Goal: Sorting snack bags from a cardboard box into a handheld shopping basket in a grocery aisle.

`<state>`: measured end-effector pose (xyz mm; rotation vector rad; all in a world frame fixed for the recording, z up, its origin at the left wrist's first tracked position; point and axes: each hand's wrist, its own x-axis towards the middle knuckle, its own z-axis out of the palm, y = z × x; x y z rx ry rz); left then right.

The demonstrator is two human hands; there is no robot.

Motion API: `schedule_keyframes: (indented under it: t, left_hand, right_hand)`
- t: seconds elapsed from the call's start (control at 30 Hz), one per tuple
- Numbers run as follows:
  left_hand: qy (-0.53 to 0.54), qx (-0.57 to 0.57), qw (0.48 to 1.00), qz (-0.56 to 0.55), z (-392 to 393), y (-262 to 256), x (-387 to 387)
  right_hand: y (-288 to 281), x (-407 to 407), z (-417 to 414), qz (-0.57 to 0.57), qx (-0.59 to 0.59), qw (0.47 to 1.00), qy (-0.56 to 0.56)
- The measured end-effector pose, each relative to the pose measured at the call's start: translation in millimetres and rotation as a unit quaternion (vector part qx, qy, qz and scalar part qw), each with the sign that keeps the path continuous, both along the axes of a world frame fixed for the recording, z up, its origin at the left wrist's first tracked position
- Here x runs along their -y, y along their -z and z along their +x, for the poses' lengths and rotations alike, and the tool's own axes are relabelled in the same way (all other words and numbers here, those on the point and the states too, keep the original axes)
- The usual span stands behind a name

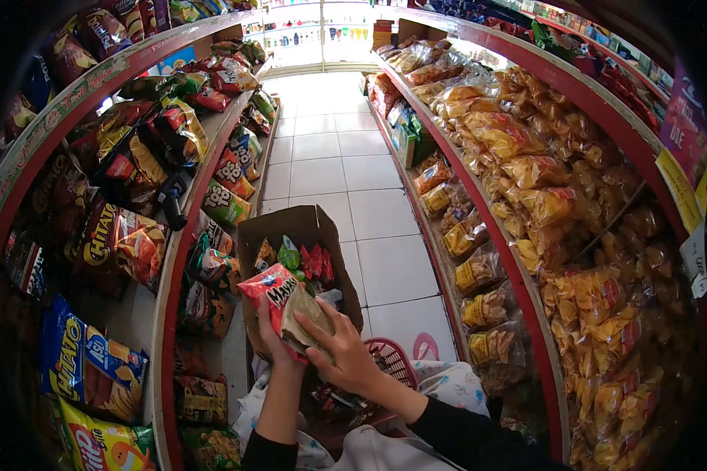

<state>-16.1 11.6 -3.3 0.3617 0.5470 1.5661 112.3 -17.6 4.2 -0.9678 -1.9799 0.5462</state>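
My left hand (277, 341) holds up a red Mayasi snack packet (271, 284) from below and the left. Over the packet's right part lies a folded, greyish-brown cloth (309, 315), pressed flat by the fingers of my right hand (342, 353). Both hands are just above an open cardboard box (288, 224) in the aisle. Inside the box show several small snack packets, among them a green one (288, 253) and red ones (317, 262). My hands and the Mayasi packet hide the near part of the box.
A pink plastic basket (397, 359) with small packets stands near my legs, by a pink sandal (426, 346). Chip bags, including Chitato (126, 241), fill the left shelves. A black handheld device (172, 197) lies at a shelf edge. Clear bags of chips (542, 206) line the right shelves.
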Motion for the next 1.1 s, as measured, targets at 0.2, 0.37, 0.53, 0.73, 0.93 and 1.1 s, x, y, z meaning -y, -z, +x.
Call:
schedule_keyframes:
  t: [0.2, 0.37, 0.53, 0.73, 0.93, 1.1]
  left_hand:
    - [0.070, -0.129, 0.989, 0.011, 36, 11, 8]
    - [0.095, -0.238, 0.967, 0.002, 65, 21, 22]
    - [0.008, -0.179, 0.984, 0.020, 51, 36, 5]
    - [-0.033, 0.048, 0.998, -0.030, 19, -4, -1]
    - [-0.028, 0.026, 0.999, -0.013, 26, 3, -1]
    - [0.009, 0.072, 0.997, -0.007, 47, 13, 5]
  right_hand:
    - [13, -14, 5, -0.034, -0.036, 0.993, 0.108]
    - [24, -33, 26, -0.134, -0.107, 0.976, 0.137]
    - [21, -22, 12, -0.105, -0.087, 0.988, 0.076]
    - [6, -2, 0, -0.051, 0.019, 0.998, 0.022]
    - [10, -2, -4, -0.042, 0.007, 0.993, 0.110]
    - [18, -22, 12, -0.061, 0.036, 0.981, 0.180]
